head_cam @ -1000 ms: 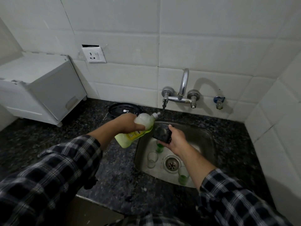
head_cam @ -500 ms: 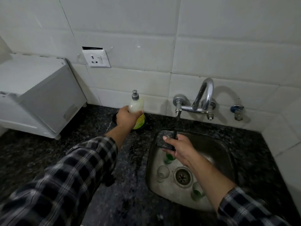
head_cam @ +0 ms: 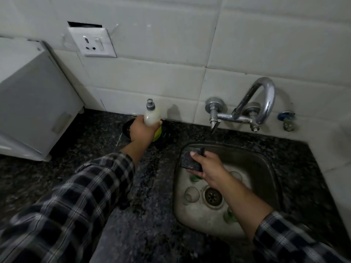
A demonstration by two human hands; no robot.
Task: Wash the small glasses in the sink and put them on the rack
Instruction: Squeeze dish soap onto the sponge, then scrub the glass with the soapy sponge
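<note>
Sink [head_cam: 266,162], all from drain [head_cam: 212,196]: 4 small glasses [head_cam: 191,194] round it, 1 clear just left, 1 green far-left half hidden under R hand [head_cam: 209,168], 1 far-right, 1 green near-right by forearm. R hand clamps scrub pad [head_cam: 188,158] above them, touching none. L hand [head_cam: 141,130] grips soap bottle [head_cam: 152,115] upright, well left, over black dish [head_cam: 168,134]. Tap [head_cam: 256,103] beyond.

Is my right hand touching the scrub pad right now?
Touching. The head view shows the right hand pinching the scrub pad, thumb on top, fingers underneath.
</note>
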